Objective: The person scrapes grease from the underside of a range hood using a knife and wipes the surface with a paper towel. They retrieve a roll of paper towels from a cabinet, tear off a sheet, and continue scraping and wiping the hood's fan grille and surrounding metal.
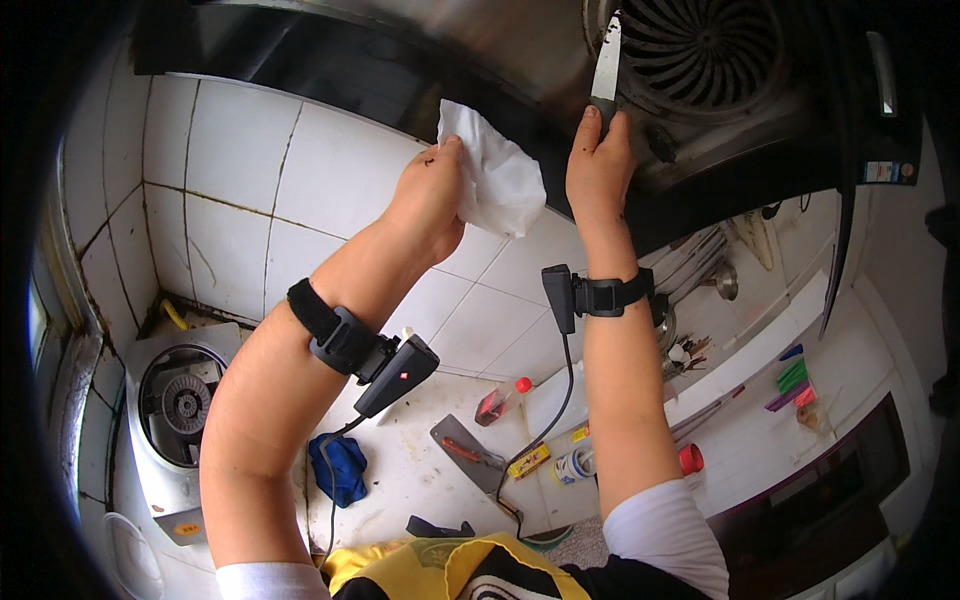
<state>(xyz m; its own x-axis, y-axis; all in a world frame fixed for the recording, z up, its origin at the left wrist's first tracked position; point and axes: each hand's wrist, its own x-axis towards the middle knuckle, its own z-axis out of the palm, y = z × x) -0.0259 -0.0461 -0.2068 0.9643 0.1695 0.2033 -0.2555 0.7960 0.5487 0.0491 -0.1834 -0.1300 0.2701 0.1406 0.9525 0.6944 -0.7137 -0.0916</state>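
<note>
My left hand [431, 191] grips a crumpled white paper sheet [502, 180], perhaps a tissue, held up in front of the tiled wall. My right hand [602, 161] is closed around the dark handle of a knife [608, 64], blade pointing up. Dark flecks cling to the blade near its tip. Behind the knife is the soiled underside of a range hood [547, 45], with a round slatted fan grille [705, 37] just right of the blade. A small dark lump [660, 142] lies on the hood surface by my right hand. Brown bits stick to my left hand.
Below is a white counter [405, 465] with a cleaver [469, 461], a bottle with a red cap [502, 401], a blue cloth [341, 469] and a yellow box [529, 460]. A gas burner appliance [180, 412] stands at left. Cables hang from both wrist-strapped devices.
</note>
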